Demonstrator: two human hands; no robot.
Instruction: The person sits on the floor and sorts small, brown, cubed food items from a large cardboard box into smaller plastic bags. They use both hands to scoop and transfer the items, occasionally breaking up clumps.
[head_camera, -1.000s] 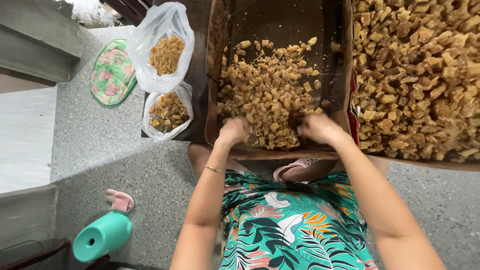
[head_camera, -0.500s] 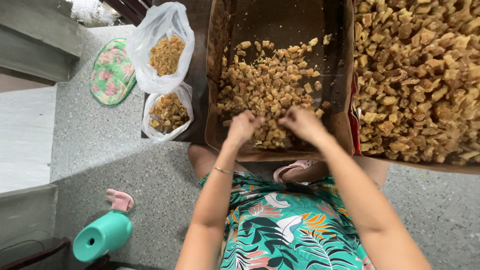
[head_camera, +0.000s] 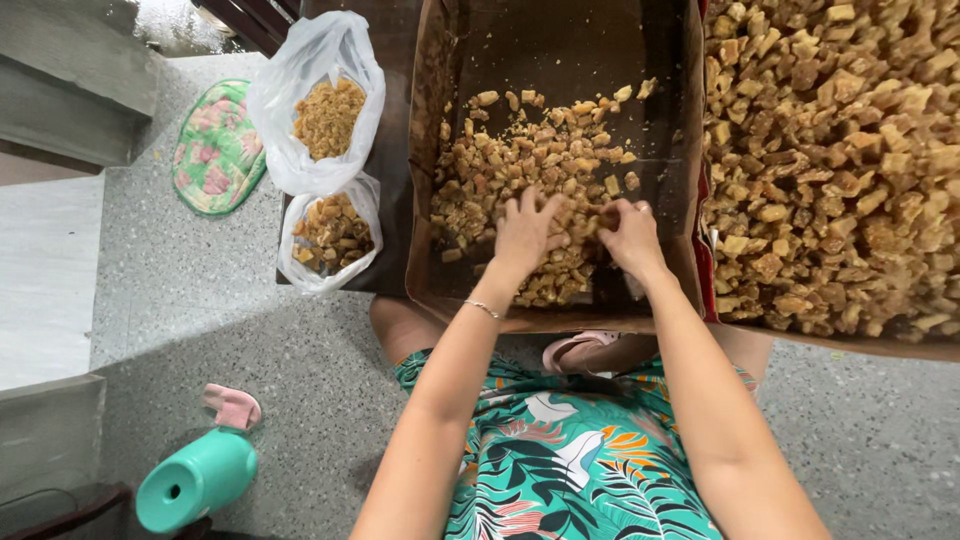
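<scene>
I look down on both hands working in a brown cardboard box (head_camera: 440, 120) half filled with golden-brown chunks (head_camera: 520, 170). Left hand (head_camera: 525, 232) lies spread, fingers raking the pile; right hand (head_camera: 630, 235) pinches a chunk. Two plastic bags (head_camera: 320, 70) already hold chunks; a heaped tray (head_camera: 830, 160) remains.

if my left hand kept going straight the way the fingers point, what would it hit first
Probably more of the brown chunks heaped in the cardboard box: the left hand already rests on them, fingers pointing toward the box's far end. Depth is hard to judge.
</scene>
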